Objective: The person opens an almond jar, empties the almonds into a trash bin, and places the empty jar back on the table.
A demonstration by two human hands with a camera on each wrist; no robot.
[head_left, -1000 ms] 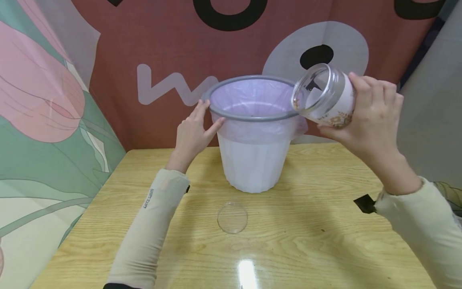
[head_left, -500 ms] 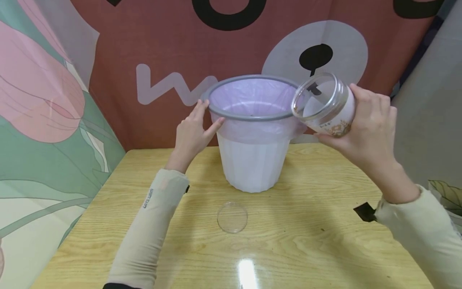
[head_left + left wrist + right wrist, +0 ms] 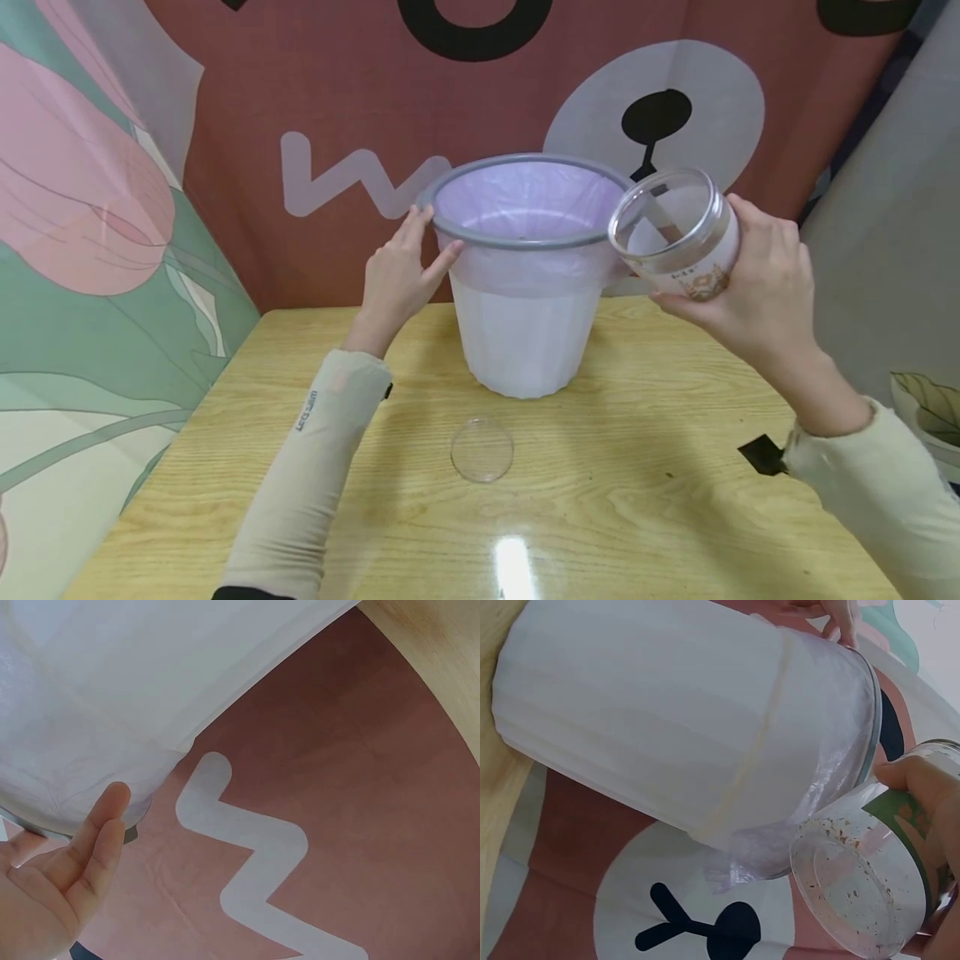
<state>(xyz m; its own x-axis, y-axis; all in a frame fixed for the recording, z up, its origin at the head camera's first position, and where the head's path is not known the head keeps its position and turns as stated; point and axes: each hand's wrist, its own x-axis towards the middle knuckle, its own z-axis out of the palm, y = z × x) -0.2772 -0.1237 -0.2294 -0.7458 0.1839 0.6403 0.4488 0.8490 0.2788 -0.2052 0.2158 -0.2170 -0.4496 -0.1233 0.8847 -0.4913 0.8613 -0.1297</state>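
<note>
A white bin (image 3: 528,346) with a grey rim and a thin lilac liner (image 3: 525,271) stands on the table. My left hand (image 3: 393,279) touches the rim's left side with fingers extended; the left wrist view shows its fingertips against the liner. To the right of the bin, my right hand (image 3: 772,296) grips a clear glass jar (image 3: 701,279) with a pale label and orange flower print. The jar is tilted, its lidless mouth facing up and toward the bin. Brown specks show near the jar's base (image 3: 855,885) in the right wrist view.
A clear round disc (image 3: 482,450), like a lid, lies flat on the wooden table (image 3: 637,517) in front of the bin. A printed cloth (image 3: 360,75) hangs behind. A potted plant (image 3: 926,408) shows partly at the right edge.
My right hand has lowered and the jar has turned more upright, its mouth now facing further upward. The left hand and the bin have stayed in place.
</note>
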